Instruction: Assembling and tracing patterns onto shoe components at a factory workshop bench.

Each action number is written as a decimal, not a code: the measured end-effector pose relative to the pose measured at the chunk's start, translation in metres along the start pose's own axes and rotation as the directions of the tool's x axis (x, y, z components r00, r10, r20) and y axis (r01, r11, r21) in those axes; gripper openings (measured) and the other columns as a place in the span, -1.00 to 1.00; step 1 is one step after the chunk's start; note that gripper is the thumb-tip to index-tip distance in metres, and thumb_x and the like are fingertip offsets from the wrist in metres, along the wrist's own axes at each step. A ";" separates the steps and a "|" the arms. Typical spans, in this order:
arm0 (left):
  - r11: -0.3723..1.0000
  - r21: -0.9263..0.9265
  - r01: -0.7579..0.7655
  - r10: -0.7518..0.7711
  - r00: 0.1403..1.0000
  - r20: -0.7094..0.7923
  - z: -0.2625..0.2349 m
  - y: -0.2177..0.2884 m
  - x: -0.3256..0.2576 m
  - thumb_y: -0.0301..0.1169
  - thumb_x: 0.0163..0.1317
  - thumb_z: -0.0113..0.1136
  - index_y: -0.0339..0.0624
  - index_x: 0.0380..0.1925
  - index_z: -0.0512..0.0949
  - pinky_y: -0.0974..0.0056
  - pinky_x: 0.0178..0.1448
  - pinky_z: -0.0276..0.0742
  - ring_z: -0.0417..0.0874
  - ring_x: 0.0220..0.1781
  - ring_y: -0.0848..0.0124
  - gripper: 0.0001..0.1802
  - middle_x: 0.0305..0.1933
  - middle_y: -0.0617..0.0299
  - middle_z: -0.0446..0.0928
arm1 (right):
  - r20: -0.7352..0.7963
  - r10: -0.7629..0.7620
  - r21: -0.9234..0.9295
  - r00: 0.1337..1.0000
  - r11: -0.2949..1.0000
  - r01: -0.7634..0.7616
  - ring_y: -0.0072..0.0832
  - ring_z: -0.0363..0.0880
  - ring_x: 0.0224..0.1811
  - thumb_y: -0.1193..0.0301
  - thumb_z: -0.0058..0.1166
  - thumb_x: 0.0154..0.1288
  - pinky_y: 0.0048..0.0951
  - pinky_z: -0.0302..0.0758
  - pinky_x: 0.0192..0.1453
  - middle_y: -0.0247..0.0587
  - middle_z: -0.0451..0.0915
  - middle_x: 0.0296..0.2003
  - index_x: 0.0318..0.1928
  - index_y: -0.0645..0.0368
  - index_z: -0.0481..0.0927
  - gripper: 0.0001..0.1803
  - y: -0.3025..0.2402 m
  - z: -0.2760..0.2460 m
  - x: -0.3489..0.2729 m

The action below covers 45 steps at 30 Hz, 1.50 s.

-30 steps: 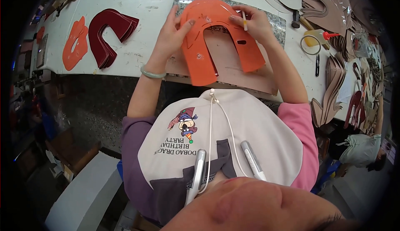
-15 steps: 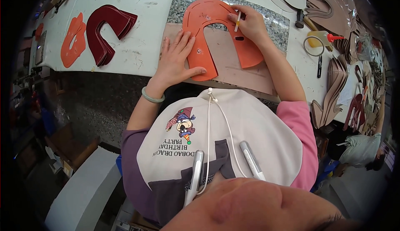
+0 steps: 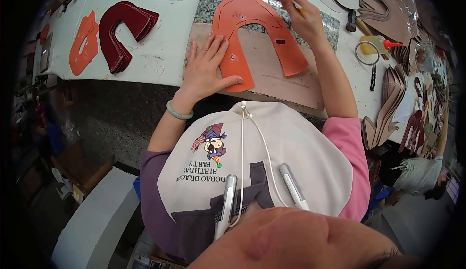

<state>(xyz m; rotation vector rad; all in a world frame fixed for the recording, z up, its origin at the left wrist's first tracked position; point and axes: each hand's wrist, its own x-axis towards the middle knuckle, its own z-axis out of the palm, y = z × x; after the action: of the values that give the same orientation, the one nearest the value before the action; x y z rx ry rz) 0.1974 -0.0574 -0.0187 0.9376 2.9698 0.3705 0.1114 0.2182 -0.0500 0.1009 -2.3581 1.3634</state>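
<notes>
An orange U-shaped template [image 3: 236, 41], with thin slits and small cut-outs, lies over a pinkish-tan sheet [image 3: 272, 67] on a speckled stone slab [image 3: 208, 7]. My left hand [image 3: 208, 65] rests flat on the template's left leg, fingers spread and holding nothing. My right hand [image 3: 306, 21] is raised beside the template's upper right, apart from it. In it is a slim white pen, with only its yellow part [image 3: 303, 11] showing between the fingers; the rest is hidden.
At the left lie a stack of dark red U-shaped pieces [image 3: 110, 36] and another orange template [image 3: 83, 45]. To the right are a hammer [image 3: 350, 21], a yellowish bottle with a red tip [image 3: 371, 44], a ring [image 3: 366, 53], a black pen [image 3: 373, 77] and stacked tan pieces [image 3: 391, 99].
My right hand has lifted off the template's right leg and moved up and to the right with the pen. My left hand stays in place on the template.
</notes>
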 end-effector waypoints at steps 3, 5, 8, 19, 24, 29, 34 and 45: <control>1.000 0.011 0.002 -0.002 1.000 0.003 -0.001 -0.001 -0.001 0.14 -0.05 0.36 -0.16 0.32 0.32 -0.15 0.51 -0.15 0.09 0.54 0.21 -0.02 0.47 0.12 0.20 | 0.317 0.052 0.245 0.947 0.960 -0.135 -0.52 0.54 -0.49 0.30 0.25 0.23 -0.56 0.47 -0.36 -0.29 0.68 -0.38 -0.14 0.17 0.69 -0.74 -0.012 0.006 -0.005; 1.000 0.016 0.005 -0.006 1.000 0.003 -0.002 -0.002 -0.001 0.14 -0.05 0.36 -0.16 0.32 0.33 -0.15 0.51 -0.14 0.10 0.53 0.21 -0.02 0.47 0.12 0.20 | 0.421 0.047 0.313 0.906 0.930 -0.193 -0.50 0.52 -0.55 0.30 0.26 0.22 -0.54 0.47 -0.40 -0.30 0.67 -0.42 -0.16 0.18 0.70 -0.74 -0.016 0.012 -0.004; 1.000 0.022 -0.016 0.016 1.000 -0.006 -0.002 -0.001 0.002 0.15 -0.05 0.35 -0.16 0.32 0.32 -0.14 0.52 -0.14 0.10 0.53 0.21 -0.02 0.46 0.12 0.21 | 0.395 -0.074 0.297 0.916 0.953 -0.051 -0.52 0.50 -0.60 0.31 0.22 0.25 -0.56 0.44 -0.45 -0.32 0.68 -0.44 -0.22 0.17 0.71 -0.79 -0.013 0.028 0.001; 0.999 0.035 -0.014 0.015 0.999 -0.039 0.002 -0.008 -0.001 0.24 -0.04 0.30 -0.15 0.31 0.34 -0.16 0.51 -0.12 0.09 0.54 0.26 0.00 0.44 0.19 0.26 | 0.566 -0.156 0.254 0.809 0.967 0.009 -0.32 0.57 -0.49 0.37 0.12 0.28 -0.39 0.47 -0.37 -0.21 0.65 -0.44 -0.22 0.20 0.68 -0.82 -0.039 0.031 -0.020; 1.000 0.016 -0.006 0.006 1.000 -0.031 -0.002 -0.004 0.001 0.24 -0.06 0.31 -0.14 0.31 0.34 -0.15 0.51 -0.12 0.09 0.54 0.27 0.00 0.43 0.20 0.27 | 0.503 -0.402 0.287 0.765 0.913 0.291 -0.21 0.54 -0.48 0.36 0.09 0.29 -0.29 0.45 -0.37 -0.13 0.61 -0.43 -0.31 0.20 0.61 -0.84 -0.047 0.050 -0.057; 0.999 0.032 -0.003 0.005 0.999 -0.037 -0.001 -0.006 -0.001 0.24 -0.08 0.32 -0.13 0.31 0.35 -0.14 0.52 -0.13 0.10 0.54 0.27 0.01 0.43 0.20 0.28 | 0.532 -0.311 0.185 0.788 0.950 0.251 -0.20 0.53 -0.44 0.35 0.08 0.30 -0.27 0.45 -0.34 -0.13 0.58 -0.45 -0.31 0.18 0.58 -0.85 -0.059 0.049 -0.058; 1.000 -0.008 0.000 -0.001 1.000 -0.026 -0.004 -0.006 0.000 0.15 -0.08 0.37 -0.08 0.32 0.34 -0.13 0.51 -0.12 0.10 0.54 0.26 -0.03 0.45 0.19 0.24 | 0.446 -0.392 0.260 0.805 0.917 0.302 -0.21 0.54 -0.44 0.35 0.08 0.31 -0.29 0.45 -0.36 -0.15 0.58 -0.47 -0.25 0.16 0.57 -0.85 -0.056 0.050 -0.068; 0.999 0.043 -0.012 0.014 0.999 -0.049 -0.005 -0.008 0.001 0.16 -0.07 0.36 -0.18 0.30 0.36 -0.11 0.50 -0.10 0.10 0.54 0.27 -0.03 0.45 0.18 0.24 | 0.362 0.117 -0.016 0.925 0.993 -0.119 -0.32 0.53 -0.50 0.33 0.11 0.31 -0.42 0.47 -0.37 -0.26 0.67 -0.38 -0.24 0.17 0.68 -0.81 -0.018 -0.025 -0.056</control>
<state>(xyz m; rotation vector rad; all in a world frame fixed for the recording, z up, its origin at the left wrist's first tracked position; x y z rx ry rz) 0.1918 -0.0648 -0.0162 0.9663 3.0289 0.3370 0.1752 0.2224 -0.0464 0.2347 -2.7017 1.5186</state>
